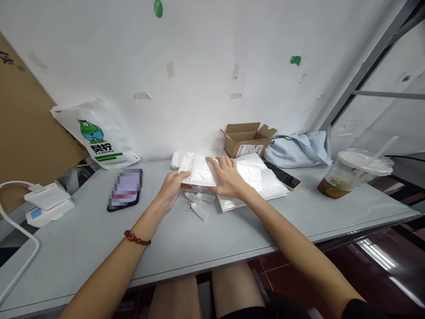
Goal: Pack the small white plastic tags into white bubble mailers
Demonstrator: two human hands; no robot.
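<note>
The grey table (pixel 186 248) gives me ample room to work, and I take my bearings from the open carton (pixel 232 147) that stands on it near the wall. Just in front of that carton lie more padded mailers (pixel 270 186), overlapping loosely; I want to keep my right wrist from dragging them askew. The white bubble mailer (pixel 202 170) I am handling is in front of the carton and to its left, raised a little off the table. My right hand covers its right part, so I cannot tell where its far end stops and the other mailers begin.

My left grip (pixel 171 187) holds the mailer's left end, thumb on top, and that is my anchor: firm enough to stop sliding, light enough not to crease the bubbles. My right grip (pixel 229 177) is spread over the upper face; I cannot tell whether it closes underneath. Pressure there is best kept broad, from the palm, with both ends level.

Smallest are the looped white plastic pieces (pixel 199 212), in front of the carton and to its left, close by my left fingers; I should keep the mailer's lower edge clear of them.
</note>
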